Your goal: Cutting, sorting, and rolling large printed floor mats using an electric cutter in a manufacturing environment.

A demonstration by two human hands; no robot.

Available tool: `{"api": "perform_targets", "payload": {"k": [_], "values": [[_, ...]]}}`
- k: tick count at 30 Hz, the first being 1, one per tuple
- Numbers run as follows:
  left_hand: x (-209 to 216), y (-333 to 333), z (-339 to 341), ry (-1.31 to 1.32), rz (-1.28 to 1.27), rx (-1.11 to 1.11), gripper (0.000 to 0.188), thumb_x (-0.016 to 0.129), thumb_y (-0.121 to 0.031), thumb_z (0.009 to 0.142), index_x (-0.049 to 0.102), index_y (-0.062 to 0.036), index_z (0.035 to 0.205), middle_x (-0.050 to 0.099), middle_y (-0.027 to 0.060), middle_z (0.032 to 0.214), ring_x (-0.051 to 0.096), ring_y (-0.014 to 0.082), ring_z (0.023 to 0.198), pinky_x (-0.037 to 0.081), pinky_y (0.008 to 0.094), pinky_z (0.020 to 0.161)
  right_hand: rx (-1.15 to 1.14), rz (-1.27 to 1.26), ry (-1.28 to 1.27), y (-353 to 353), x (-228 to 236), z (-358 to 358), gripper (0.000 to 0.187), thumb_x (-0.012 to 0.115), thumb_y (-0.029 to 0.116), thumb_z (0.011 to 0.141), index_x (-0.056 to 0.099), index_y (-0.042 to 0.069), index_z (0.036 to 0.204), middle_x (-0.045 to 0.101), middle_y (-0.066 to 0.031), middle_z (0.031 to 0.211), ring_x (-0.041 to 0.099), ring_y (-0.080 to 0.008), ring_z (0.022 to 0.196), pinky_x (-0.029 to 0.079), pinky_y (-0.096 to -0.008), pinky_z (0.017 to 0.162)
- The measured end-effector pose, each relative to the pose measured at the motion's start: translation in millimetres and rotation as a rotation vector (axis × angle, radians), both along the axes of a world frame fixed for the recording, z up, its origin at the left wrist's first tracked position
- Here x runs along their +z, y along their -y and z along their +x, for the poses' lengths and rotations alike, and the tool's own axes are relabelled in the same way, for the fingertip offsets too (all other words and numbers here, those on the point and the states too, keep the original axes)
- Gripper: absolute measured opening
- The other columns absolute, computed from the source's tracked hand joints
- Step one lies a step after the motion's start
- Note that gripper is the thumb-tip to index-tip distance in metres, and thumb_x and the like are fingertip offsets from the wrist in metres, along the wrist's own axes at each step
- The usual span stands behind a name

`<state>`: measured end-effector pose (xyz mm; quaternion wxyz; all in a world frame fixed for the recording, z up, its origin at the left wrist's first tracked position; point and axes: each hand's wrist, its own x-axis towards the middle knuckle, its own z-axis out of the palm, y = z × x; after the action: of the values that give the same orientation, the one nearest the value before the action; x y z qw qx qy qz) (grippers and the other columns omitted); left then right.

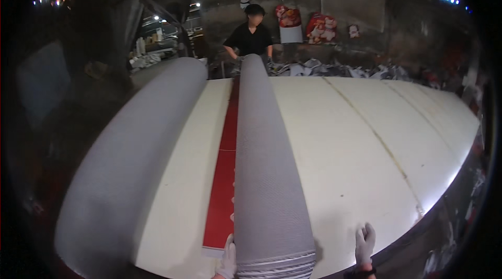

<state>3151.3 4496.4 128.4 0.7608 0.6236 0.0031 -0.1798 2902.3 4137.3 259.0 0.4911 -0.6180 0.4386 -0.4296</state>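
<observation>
A grey roll of textured sheet material [266,164] runs away from me down the middle of the table, with layered edges at its near end. From under its left side shows a red flat strip [222,190] with white marks along the roll. My left hand [226,260], in a white glove, rests its outstretched fingers along the near left side of the roll. My right hand [364,243], also gloved and with a dark band at the wrist, is held open over the table's near right, apart from the roll and holding nothing.
The pale table [345,148] has seam lines across its right part. A second, thicker grey roll [130,158] lies along the left. At the far end a person in a dark top [252,38] stands by the middle roll. Crumpled scraps [334,70] are heaped behind the table.
</observation>
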Motion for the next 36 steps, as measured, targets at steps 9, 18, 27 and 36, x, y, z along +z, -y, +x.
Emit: {"api": "perform_targets", "payload": {"k": [9,18,27,36], "values": [[254,144,-122,0.976,-0.010,-0.816,0.076,0.061,-0.041,0.089,0.033,0.0029,0.145,0.042,0.0282,0.140,0.037,0.0430,0.132,0.031,0.0491,0.110,0.184,-1.040,-0.327,-71,113,-24,0.041,0.051,0.003,0.092,0.046,-0.006,0.132,0.053,-0.0228,0.128,0.053,-0.0319,0.117,0.042,-0.0404,0.100],[214,485,-299,1.814,0.478,-0.669,0.093,0.061,-0.063,0.078,0.037,0.0013,0.141,0.035,0.0241,0.148,0.034,0.0401,0.136,0.023,0.0581,0.111,-0.378,-0.096,-0.537,195,-40,-239,0.029,0.054,0.027,0.092,0.068,0.008,0.109,0.066,-0.0211,0.095,0.061,-0.0392,0.094,0.047,-0.0458,0.086],[376,806,-553,1.394,-0.653,-0.620,0.072,0.066,-0.016,0.085,0.030,-0.0026,0.147,0.038,0.0210,0.148,0.037,0.0357,0.135,0.027,0.0465,0.113,-1.006,-0.122,-0.929,144,28,-788,0.028,0.052,0.026,0.097,0.055,0.006,0.117,0.059,-0.0119,0.105,0.061,-0.0270,0.090,0.051,-0.0367,0.077],[82,969,-548,1.028,0.614,-0.937,0.083,0.066,-0.034,0.085,0.025,-0.0007,0.149,0.035,0.0267,0.148,0.032,0.0414,0.138,0.025,0.0447,0.115,-1.460,0.515,-0.788,-58,-80,-882,0.064,0.056,0.045,0.094,0.046,-0.001,0.136,0.045,-0.0204,0.140,0.047,-0.0275,0.128,0.043,-0.0439,0.100]]}}
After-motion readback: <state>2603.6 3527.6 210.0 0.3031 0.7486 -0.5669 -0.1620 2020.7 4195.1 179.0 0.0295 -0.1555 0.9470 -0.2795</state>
